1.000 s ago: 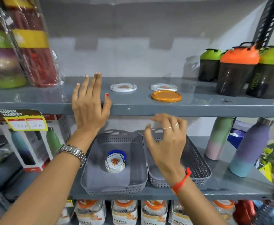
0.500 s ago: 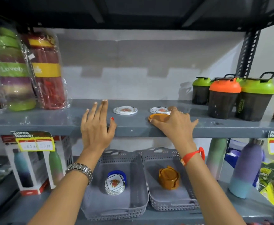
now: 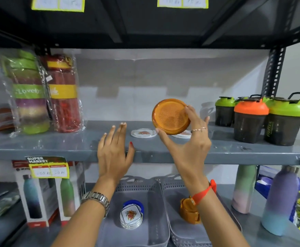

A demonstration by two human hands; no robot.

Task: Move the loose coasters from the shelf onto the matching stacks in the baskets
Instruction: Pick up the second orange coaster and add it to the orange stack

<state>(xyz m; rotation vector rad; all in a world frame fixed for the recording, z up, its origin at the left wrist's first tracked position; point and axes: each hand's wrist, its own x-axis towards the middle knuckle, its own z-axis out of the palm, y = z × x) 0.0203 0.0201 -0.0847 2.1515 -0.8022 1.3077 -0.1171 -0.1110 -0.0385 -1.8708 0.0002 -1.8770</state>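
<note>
On the shelf (image 3: 56, 143), at the far left, wrapped bottles (image 3: 44, 93) stand well clear of the work. The left hand (image 3: 114, 152) lies flat over the shelf's front edge, fingers spread and holding nothing, just short of a white coaster (image 3: 143, 133) that lies loose on the shelf. Below it, the left basket (image 3: 156, 220) holds the white stack (image 3: 131, 217), printed face up. The right hand (image 3: 188, 148) holds the orange coaster (image 3: 171, 116) raised above the shelf and tilted on edge, face toward the camera, pinched across its rim with the thumb at the lower left and the fingertips at the upper right. A second white coaster (image 3: 184, 134) lies on the shelf, mostly hidden behind the orange one and the hand. The orange stack (image 3: 188, 211) sits in the right basket (image 3: 175, 229), partly hidden by the wrist. The coaster looks like rigid moulded plastic, light and probably smooth, with a raised lip; a rim pinch like this one should hold it well, though it could slip if the grip eases. The white ones look thin and flat, so lifting them likely means sliding a fingertip under an edge or drawing them to the shelf's lip. Shakers (image 3: 261, 120) stand at the right.
</note>
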